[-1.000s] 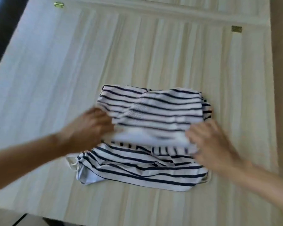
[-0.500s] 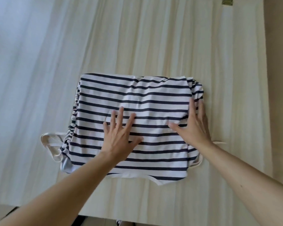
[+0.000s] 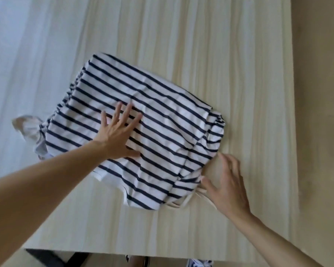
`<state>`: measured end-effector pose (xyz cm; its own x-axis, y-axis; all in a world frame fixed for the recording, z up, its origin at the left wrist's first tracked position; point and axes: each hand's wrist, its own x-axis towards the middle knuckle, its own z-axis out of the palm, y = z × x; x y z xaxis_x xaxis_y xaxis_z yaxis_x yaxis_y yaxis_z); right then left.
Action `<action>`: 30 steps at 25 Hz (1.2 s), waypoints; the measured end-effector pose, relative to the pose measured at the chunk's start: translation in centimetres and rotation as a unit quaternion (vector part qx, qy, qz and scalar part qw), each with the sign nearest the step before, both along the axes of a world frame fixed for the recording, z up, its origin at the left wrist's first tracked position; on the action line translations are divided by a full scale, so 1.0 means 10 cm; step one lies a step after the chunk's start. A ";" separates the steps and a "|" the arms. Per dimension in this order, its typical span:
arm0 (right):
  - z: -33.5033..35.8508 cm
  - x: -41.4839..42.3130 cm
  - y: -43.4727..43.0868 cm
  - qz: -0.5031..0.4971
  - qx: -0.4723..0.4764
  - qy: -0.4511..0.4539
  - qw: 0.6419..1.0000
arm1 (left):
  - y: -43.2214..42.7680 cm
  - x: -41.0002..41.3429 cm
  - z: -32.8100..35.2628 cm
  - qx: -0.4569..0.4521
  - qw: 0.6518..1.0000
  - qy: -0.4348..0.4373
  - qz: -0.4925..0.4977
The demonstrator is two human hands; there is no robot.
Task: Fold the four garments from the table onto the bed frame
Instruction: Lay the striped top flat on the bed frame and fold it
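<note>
A pale wooden surface (image 3: 201,45) of long boards fills most of the view. Its near edge runs across the bottom, and a tan floor (image 3: 320,93) shows past its right edge.

A folded garment (image 3: 162,122), white with thin dark stripes, lies near the middle of the wood. It is turned at an angle, so its stripes slope down toward the right. Its top layer is fairly smooth, while the left and right sides are bunched in small gathers.

The left hand (image 3: 118,133) lies flat on the garment's left-centre, palm down. Its fingers (image 3: 130,110) are straight and fanned apart, pointing away from the person. The thumb is stretched out to the right along the cloth. It presses on the fabric and grips nothing.

The right hand (image 3: 226,184) is at the garment's near right corner, over bare wood. It is spread and relaxed, palm down, with nothing pinched in it. Its thumb tip and one fingertip reach the cloth's edge, but motion blur hides whether they truly touch it.

A thin white strap (image 3: 181,204) trails from under that corner and runs beneath the right hand. Another white strap (image 3: 27,126), blurred, sticks out from the garment's left side onto the wood.

The toes of two shoes (image 3: 199,263) peek out below the near edge of the wood.
</note>
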<state>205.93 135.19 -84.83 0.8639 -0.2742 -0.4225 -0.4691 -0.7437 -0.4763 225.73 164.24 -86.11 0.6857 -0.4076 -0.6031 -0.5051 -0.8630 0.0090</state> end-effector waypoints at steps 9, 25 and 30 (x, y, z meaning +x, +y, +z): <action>-0.25 -0.53 0.22 0.067 -0.086 -0.017 0.994 | -1.25 -1.68 -0.01 -0.147 0.988 -0.015 -0.055; -0.38 0.10 0.89 0.036 -0.015 -0.124 0.992 | -0.88 -0.96 0.34 -0.444 0.646 0.239 0.573; -0.26 0.09 0.76 -0.180 0.256 -0.090 0.946 | -0.86 -0.91 0.35 -0.451 0.672 0.224 0.542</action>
